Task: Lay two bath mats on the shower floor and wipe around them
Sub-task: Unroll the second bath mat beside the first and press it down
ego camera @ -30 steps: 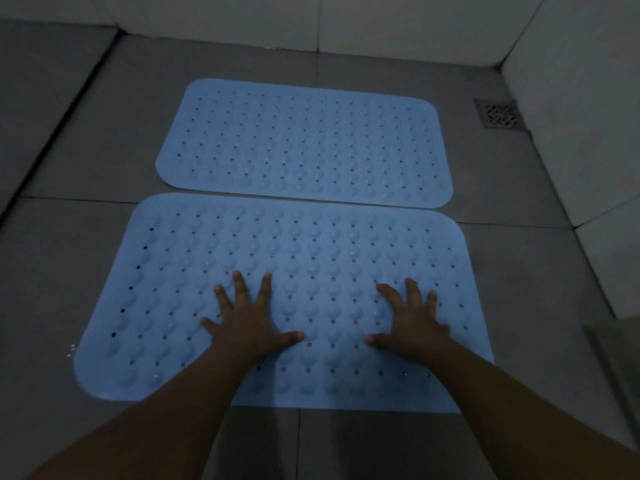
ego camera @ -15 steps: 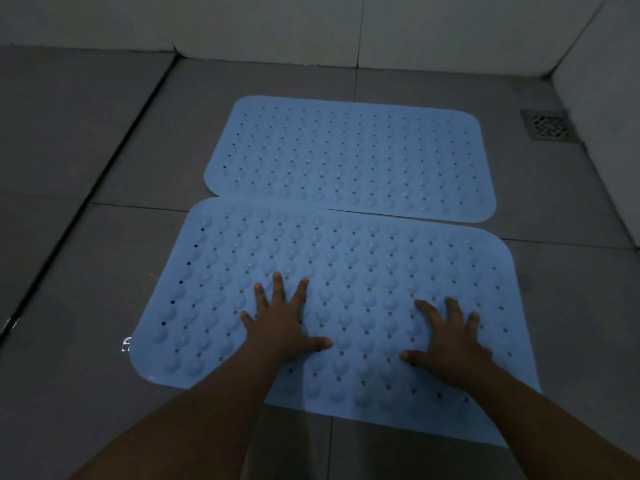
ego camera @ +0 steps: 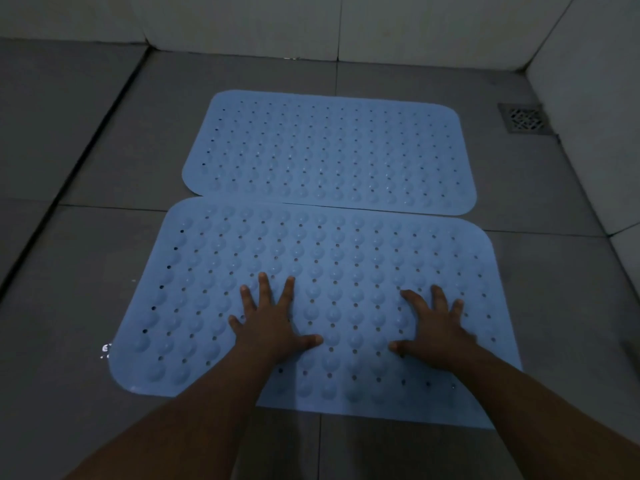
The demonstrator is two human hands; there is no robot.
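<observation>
Two light blue rubber bath mats with bumps and small holes lie flat on the grey tiled shower floor (ego camera: 86, 265). The far mat (ego camera: 329, 150) and the near mat (ego camera: 329, 258) touch along their long edges, the near one overlapping slightly. My left hand (ego camera: 270, 323) presses palm-down on the near mat left of its middle, fingers spread. My right hand (ego camera: 433, 327) lies palm-down on the same mat toward its right side, fingers also apart. Neither hand holds anything. No cloth is in view.
A square metal drain grate (ego camera: 524, 118) sits in the floor at the far right corner. Pale tiled walls (ego camera: 398, 26) close off the back and right side. A few bright water drops (ego camera: 105, 349) glint beside the near mat's left front corner.
My view has shifted, so both mats now appear further right and lower than a second ago. My hands stay flat on the near mat in the same spots.
</observation>
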